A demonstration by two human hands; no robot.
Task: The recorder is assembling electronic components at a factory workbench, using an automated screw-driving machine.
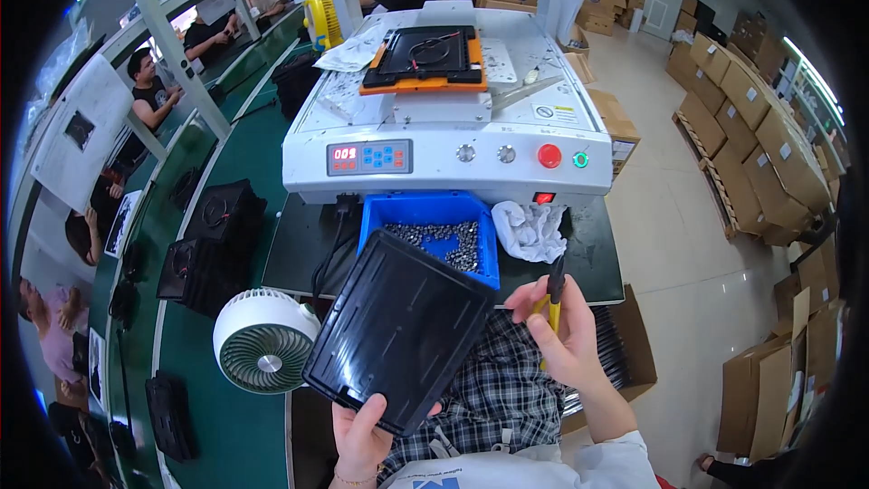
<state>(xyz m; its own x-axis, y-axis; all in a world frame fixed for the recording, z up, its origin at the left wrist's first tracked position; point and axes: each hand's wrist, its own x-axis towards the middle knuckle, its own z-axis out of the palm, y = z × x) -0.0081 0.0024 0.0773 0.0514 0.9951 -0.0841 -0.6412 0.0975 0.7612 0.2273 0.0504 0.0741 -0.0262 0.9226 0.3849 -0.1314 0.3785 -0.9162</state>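
Note:
My left hand (364, 435) grips the lower edge of a black rectangular plastic cover (403, 330), thumb on its glossy face. The cover is tilted above my lap, its upper corner in front of a blue bin (373, 214) of small metal parts (463, 249). To the right, my right hand (572, 335) is closed around yellow-handled pliers (556, 273), their dark jaws pointing up. A crumpled white cloth (529, 231) lies just beyond the pliers. Farther back, another black panel (425, 54) with a thin cable rests on an orange fixture (380, 81) atop the white machine (308, 158).
A white round fan (269, 344) stands left of the cover. Beyond it, a green conveyor (226, 380) carries black cases (217, 217). Several people sit along its far side. Cardboard boxes (769, 136) are stacked on a pallet at right, and an open carton (641, 353) stands beside my lap.

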